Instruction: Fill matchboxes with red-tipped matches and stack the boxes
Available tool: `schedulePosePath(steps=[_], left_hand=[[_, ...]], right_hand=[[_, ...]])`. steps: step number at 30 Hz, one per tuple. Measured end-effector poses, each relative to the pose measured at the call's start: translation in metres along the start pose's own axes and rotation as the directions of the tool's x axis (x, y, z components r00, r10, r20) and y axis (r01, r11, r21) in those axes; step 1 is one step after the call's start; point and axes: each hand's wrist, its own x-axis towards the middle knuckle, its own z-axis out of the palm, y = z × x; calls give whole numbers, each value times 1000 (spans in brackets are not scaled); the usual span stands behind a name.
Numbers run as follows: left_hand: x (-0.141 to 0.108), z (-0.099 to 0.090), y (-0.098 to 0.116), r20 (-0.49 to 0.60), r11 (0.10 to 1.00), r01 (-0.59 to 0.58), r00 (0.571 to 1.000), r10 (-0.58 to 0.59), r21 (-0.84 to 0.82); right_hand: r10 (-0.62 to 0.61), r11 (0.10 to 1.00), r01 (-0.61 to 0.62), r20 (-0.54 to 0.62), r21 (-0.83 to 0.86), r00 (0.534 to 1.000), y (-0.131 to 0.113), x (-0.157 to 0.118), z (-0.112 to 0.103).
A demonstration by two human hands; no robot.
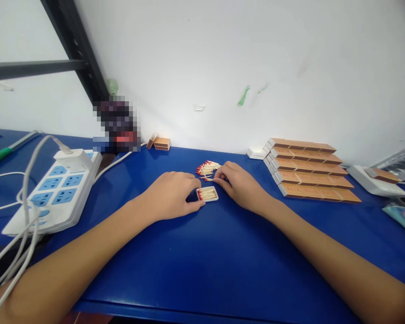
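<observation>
A small white matchbox tray (217, 196) lies on the blue table, partly filled with matches (207, 194) whose red heads point left. My left hand (172, 195) grips the tray's left end, thumb on the near side and fingers at the far side. Just beyond the tray is a loose pile of red-headed matches (209, 167). My right hand (238, 182) is closed at the near right edge of this pile, pinching a match (209, 179) by its pale end, red head to the left.
Several matchboxes (310, 168) are stacked in rows at the right, beside white trays (255, 153). Matchbox sleeves (162, 143) stand near the wall. A power strip (59, 191) with white cables lies at the left. At far right, a brown box (384, 175) rests on a white object (366, 180).
</observation>
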Motion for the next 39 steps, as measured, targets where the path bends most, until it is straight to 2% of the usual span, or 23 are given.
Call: schedulePosePath(steps=[3, 8, 20, 25, 35, 39], left_hand=[[0, 0, 0, -5, 1000, -1, 1000, 1, -1], [0, 0, 1, 1, 1000, -1, 1000, 1, -1], [1, 1, 0, -20, 1000, -10, 1000, 10, 1], [0, 1, -1, -13, 1000, -7, 1000, 7, -7], [0, 0, 0, -1, 1000, -3, 1000, 3, 6], [0, 1, 0, -6, 1000, -2, 1000, 2, 0]], right_hand=[[5, 1000, -5, 29, -8, 1000, -1, -5, -7], [22, 1000, -22, -2, 7, 1000, -1, -11, -17], [49, 995, -53, 49, 80, 998, 3, -14, -31], [60, 991, -78, 166, 105, 984, 8, -16, -33], [63, 995, -78, 203, 69, 977, 6, -17, -26], [52, 994, -66, 155, 87, 987, 2, -18, -31]])
